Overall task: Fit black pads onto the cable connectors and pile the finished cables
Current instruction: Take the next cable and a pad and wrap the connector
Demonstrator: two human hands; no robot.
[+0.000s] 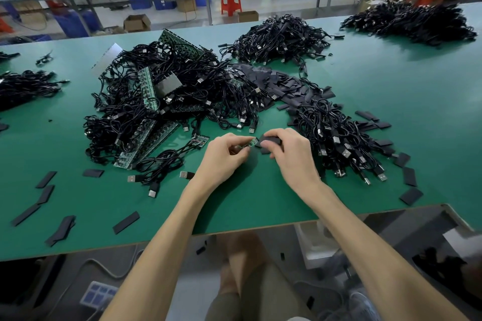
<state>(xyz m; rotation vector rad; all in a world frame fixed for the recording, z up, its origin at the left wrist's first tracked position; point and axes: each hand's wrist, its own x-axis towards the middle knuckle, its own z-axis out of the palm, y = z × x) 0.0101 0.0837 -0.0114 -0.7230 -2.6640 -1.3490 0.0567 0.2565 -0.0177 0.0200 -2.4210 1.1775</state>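
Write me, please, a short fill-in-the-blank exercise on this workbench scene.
1. The left hand pinches a small ____ circuit board.
2. The right hand holds a ____ pad beside it.
3. The empty stool beyond the table is ____.
Missing words: green; black; red.

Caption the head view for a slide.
Left hand pinches a connector board; right hand holds a black pad at its end.
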